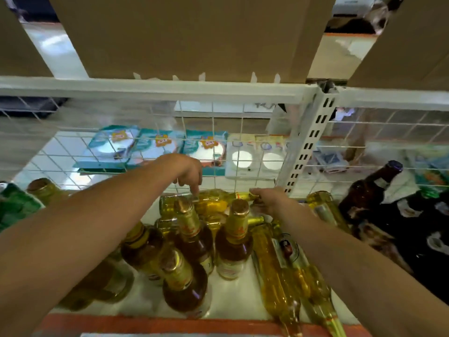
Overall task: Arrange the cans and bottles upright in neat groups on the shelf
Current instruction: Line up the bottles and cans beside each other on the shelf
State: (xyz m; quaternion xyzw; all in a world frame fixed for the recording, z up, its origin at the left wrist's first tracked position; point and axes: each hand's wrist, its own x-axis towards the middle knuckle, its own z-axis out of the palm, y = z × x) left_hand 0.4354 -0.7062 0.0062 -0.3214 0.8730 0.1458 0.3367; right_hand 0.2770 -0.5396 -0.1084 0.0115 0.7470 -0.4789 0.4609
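Note:
A clear yellow bottle (213,197) lies on its side at the back of the white shelf (233,297), neck pointing right. My left hand (187,172) reaches down onto its body with curled fingers. My right hand (267,199) pinches its neck end. In front stand several amber bottles with gold caps (233,237). Two long yellow bottles (279,271) lie flat at the right front, necks toward me. Another yellow bottle (323,210) leans right of my right wrist.
Dark brown bottles (371,188) crowd the right side. A green pack (14,205) and a gold-capped bottle (41,188) sit at the left. A white wire grid (213,132) backs the shelf, with a slotted upright post (308,139). Cardboard boxes (189,37) sit overhead.

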